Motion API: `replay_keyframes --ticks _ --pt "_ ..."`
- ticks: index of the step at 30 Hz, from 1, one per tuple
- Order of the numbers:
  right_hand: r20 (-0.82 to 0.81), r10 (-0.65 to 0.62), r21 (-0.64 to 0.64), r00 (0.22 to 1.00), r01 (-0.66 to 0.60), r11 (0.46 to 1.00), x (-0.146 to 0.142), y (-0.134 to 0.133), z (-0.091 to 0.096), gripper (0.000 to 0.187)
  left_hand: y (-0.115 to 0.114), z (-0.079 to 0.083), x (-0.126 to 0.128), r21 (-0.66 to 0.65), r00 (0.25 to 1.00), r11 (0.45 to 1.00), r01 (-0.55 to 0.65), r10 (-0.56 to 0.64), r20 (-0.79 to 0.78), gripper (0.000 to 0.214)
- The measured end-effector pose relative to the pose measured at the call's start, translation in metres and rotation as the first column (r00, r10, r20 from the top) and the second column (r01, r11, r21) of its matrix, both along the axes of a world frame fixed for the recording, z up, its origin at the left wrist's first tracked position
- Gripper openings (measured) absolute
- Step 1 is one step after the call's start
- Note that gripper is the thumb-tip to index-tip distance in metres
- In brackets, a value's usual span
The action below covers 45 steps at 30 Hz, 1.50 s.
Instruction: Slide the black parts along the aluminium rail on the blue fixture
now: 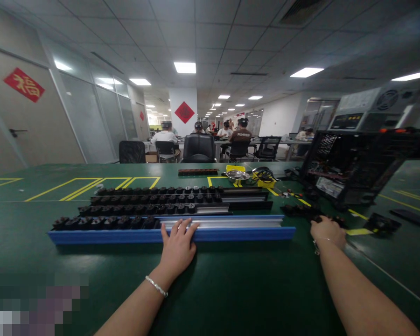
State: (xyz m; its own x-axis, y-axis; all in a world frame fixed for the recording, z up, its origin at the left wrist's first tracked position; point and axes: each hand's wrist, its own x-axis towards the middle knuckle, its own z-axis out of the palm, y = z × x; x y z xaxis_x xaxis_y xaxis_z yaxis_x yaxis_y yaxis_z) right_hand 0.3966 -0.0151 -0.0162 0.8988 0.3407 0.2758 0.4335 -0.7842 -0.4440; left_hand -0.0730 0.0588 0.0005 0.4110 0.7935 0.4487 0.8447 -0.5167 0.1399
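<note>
My left hand (178, 245) lies flat with its fingers stretched out on the near blue rail (231, 233), beside a row of black parts (107, 222) seated in it. Two more dark rails (182, 199) filled with black parts lie behind. My right hand (327, 231) is curled at a pile of loose black parts (303, 211) to the right of the rails; its fingers are turned away, and what they hold is hidden.
An open black computer case (359, 168) stands at the right. A metal bowl (237, 175) and a yellow tray (235, 168) sit at the back of the green table (231, 289). Several people sit at desks far behind.
</note>
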Motion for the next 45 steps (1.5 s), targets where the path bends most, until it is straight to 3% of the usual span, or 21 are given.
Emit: replay_keyframes --ticks 6,13,17,19,23,26,28,31,34,36,45 --pt "0.033 0.0 0.028 0.999 -0.001 1.0 0.003 0.004 -0.001 0.052 0.0 0.0 0.0 -0.002 1.0 1.0 0.006 -0.006 0.014 0.054" --pt "0.098 -0.044 0.194 0.994 0.024 0.981 -0.006 0.0 0.003 0.057 0.0 0.0 -0.002 0.0 0.999 0.999 0.036 -0.036 0.038 0.053" --pt "0.272 0.022 0.269 0.962 -0.098 0.958 -0.026 -0.002 0.012 0.053 0.001 -0.002 -0.002 0.019 0.998 0.999 0.027 -0.028 0.059 0.047" --pt "0.354 0.1 0.249 0.93 -0.196 0.948 -0.043 0.0 0.016 0.051 0.003 -0.003 -0.004 0.035 0.997 0.999 -0.003 0.001 0.08 0.044" --pt "0.497 0.362 0.102 0.789 -0.467 0.878 -0.08 0.008 0.017 0.047 0.009 0.001 -0.015 0.071 0.981 0.989 -0.131 0.119 0.151 0.041" --pt "0.522 0.498 0.002 0.693 -0.585 0.811 -0.098 0.013 0.01 0.043 0.014 0.004 -0.026 0.059 0.903 0.922 -0.382 0.358 0.239 0.04" --pt "0.494 0.561 -0.059 0.665 -0.618 0.784 -0.106 0.015 0.005 0.043 0.016 0.005 -0.033 -0.005 0.84 0.875 -0.483 0.465 0.278 0.042" --pt "0.421 0.556 -0.052 0.717 -0.593 0.804 -0.116 0.019 0.0 0.046 0.019 0.005 -0.039 -0.104 0.808 0.852 -0.513 0.52 0.275 0.041" --pt "0.337 0.383 0.056 0.86 -0.424 0.904 -0.13 0.022 -0.002 0.05 0.019 0.004 -0.039 -0.111 0.802 0.848 -0.517 0.526 0.284 0.041" --pt "0.269 0.314 0.101 0.911 -0.351 0.931 -0.139 0.021 -0.002 0.05 0.018 0.004 -0.038 -0.111 0.801 0.849 -0.517 0.525 0.288 0.041" --pt "0.259 0.311 0.055 0.915 -0.335 0.941 -0.155 0.014 0.005 0.049 0.02 0.007 -0.038 -0.145 0.792 0.848 -0.51 0.529 0.305 0.044"
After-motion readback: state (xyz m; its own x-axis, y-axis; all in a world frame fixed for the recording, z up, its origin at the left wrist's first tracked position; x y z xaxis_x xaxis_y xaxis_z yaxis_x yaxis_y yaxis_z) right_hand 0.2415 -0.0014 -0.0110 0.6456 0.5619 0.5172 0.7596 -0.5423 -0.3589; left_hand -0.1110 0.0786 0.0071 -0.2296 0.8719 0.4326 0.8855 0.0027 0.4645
